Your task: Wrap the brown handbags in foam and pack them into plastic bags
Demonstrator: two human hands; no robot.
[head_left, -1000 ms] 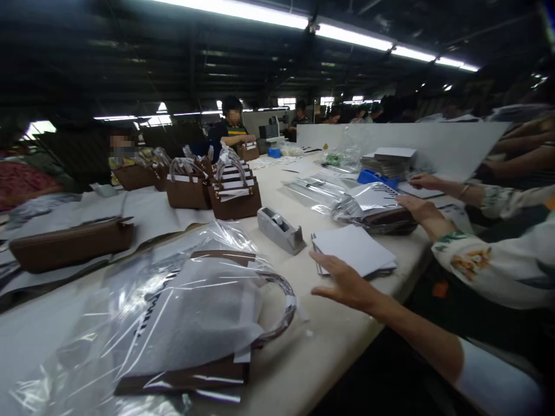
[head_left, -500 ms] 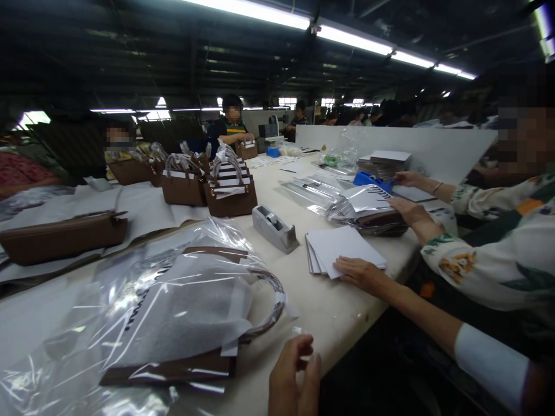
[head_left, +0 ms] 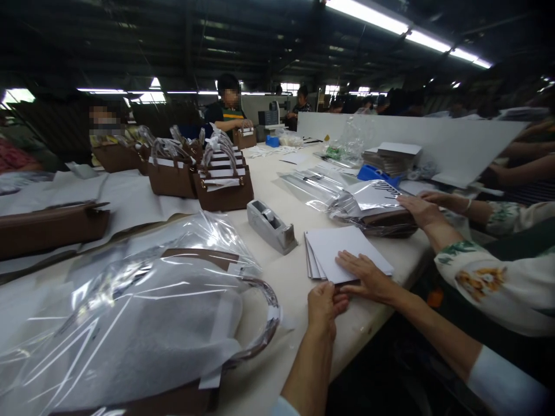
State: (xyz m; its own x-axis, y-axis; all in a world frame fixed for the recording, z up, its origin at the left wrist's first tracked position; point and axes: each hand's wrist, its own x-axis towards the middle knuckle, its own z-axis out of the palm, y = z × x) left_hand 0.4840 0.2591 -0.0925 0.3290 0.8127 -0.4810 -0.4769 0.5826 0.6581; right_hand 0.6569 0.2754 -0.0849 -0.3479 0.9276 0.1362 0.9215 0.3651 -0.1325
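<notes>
A small stack of white cards (head_left: 321,245) lies slightly fanned out on the table near its right edge. My right hand (head_left: 368,278) rests flat on the top card, fingers stretched out. At the near corner of the stack, my left hand (head_left: 323,309) is closed, thumb and forefinger pinching the card's edge. To the left, a brown handbag (head_left: 202,252) wrapped in white tissue lies inside a clear plastic bag (head_left: 143,300). Its wrapped handle (head_left: 271,312) points toward my left hand. A grey tape dispenser (head_left: 272,225) stands between the handbag and the cards.
A co-worker's hands (head_left: 427,211) touch a bagged handbag (head_left: 381,202) at the right. Behind it sit a blue tape dispenser (head_left: 377,175) and a card pile (head_left: 390,159). Brown handbags (head_left: 225,188) stand at the back left, and another (head_left: 52,228) lies on paper.
My left hand has moved up and forward from the table's near edge to the corner of the card stack. My right hand has spread flatter on the top card. The view has shifted slightly.
</notes>
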